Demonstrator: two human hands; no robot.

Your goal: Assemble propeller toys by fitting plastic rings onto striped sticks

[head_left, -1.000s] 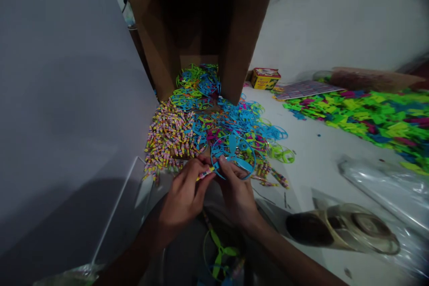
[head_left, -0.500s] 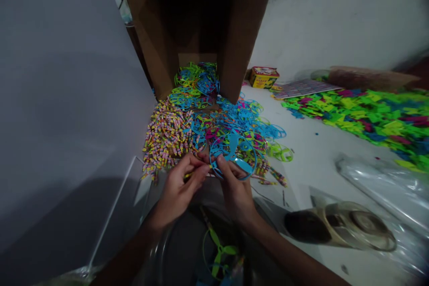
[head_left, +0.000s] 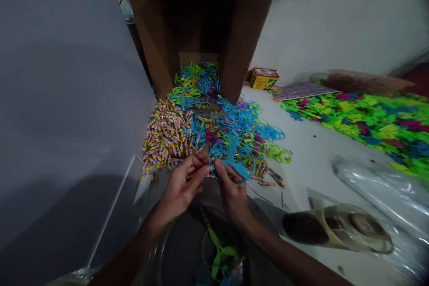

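Observation:
Pinched in my right hand (head_left: pixel 233 192) is a blue ringed propeller (head_left: pixel 240 169), its three blades facing me. My left hand (head_left: pixel 182 183) is closed on a small patterned stick, mostly hidden by the fingers; its yellow end meets the propeller's rim. Both hands nearly touch, over the front of the piles. A heap of pink and yellow patterned sticks (head_left: pixel 167 132) lies beyond my left hand. Past my right hand spreads a pile of blue, green and magenta ringed propellers (head_left: pixel 234 116). Below my wrists, a green propeller (head_left: pixel 218 250) lies in a dark tub (head_left: pixel 177 241).
A cardboard box (head_left: pixel 147 31) lies open towards me, propellers spilling out. Right of it are a yellow and red box (head_left: pixel 264 79), a printed sheet (head_left: pixel 303 90) and a bright heap of plastic pieces (head_left: pixel 368 116). Clear plastic bags (head_left: pixel 385 192) and a beige-and-black object (head_left: pixel 335 228) lie nearer.
The blue propeller has tilted slightly and dropped a little in my right hand. Both hands stay together at nearly the same spot; the view has shifted slightly.

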